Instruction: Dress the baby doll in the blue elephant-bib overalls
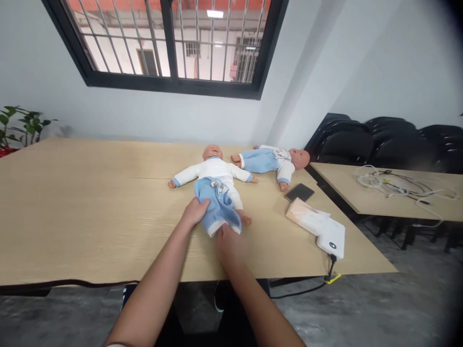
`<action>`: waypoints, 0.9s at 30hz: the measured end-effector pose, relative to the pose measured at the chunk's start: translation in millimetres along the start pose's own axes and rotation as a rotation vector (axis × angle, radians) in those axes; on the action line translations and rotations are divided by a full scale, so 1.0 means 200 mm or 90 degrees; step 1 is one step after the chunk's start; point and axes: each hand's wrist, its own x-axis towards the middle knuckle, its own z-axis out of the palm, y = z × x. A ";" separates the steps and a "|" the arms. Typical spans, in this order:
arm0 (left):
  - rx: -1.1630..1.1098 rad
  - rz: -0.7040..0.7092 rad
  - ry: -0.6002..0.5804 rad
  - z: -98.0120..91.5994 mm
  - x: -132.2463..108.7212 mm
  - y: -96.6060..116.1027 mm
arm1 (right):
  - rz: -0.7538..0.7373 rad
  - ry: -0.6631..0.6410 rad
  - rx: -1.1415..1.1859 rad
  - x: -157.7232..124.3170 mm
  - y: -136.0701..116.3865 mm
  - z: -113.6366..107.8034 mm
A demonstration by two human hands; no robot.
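A baby doll (213,166) in a white top with blue cuffs lies on its back on the table, its head toward the wall. Light blue trousers (213,200) with white cuffs lie over its lower body. One bare foot (246,220) and a white-covered leg show outside them at the right. My left hand (195,211) grips the left side of the trousers, thumb on top. At the bottom cuff is my right hand (228,241), its fingers partly inside the opening and blurred, so what they hold is hidden.
A second doll (265,160) in blue trousers lies at the back right. Near it are a dark phone (299,193), a tissue pack (304,215) and a white device (332,237) with a black cable. Coiled cables (383,182) rest on another table, before stacked black chairs (343,142).
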 end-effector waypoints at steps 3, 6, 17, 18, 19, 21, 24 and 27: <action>-0.083 -0.009 -0.001 0.02 -0.02 -0.02 | 0.018 -0.067 0.046 0.01 -0.02 -0.02; -0.159 -0.015 -0.012 0.03 -0.05 -0.03 | 0.008 -0.120 0.086 0.02 -0.06 -0.02; -0.342 -0.091 -0.001 0.13 -0.08 -0.05 | -0.094 0.010 0.060 0.05 -0.10 0.03; -0.366 -0.110 0.000 0.13 -0.08 -0.04 | -0.098 0.027 0.054 0.05 -0.10 0.04; -0.389 -0.127 0.003 0.14 -0.08 -0.04 | -0.101 0.046 0.051 0.05 -0.10 0.04; -0.424 -0.152 0.010 0.15 -0.09 -0.04 | -0.106 0.091 0.051 0.06 -0.11 0.04; -0.472 -0.169 -0.001 0.15 -0.10 -0.02 | -0.154 0.178 0.047 0.07 -0.10 0.04; -0.588 -0.190 -0.052 0.15 -0.11 -0.01 | -0.236 0.230 0.024 0.09 -0.06 0.04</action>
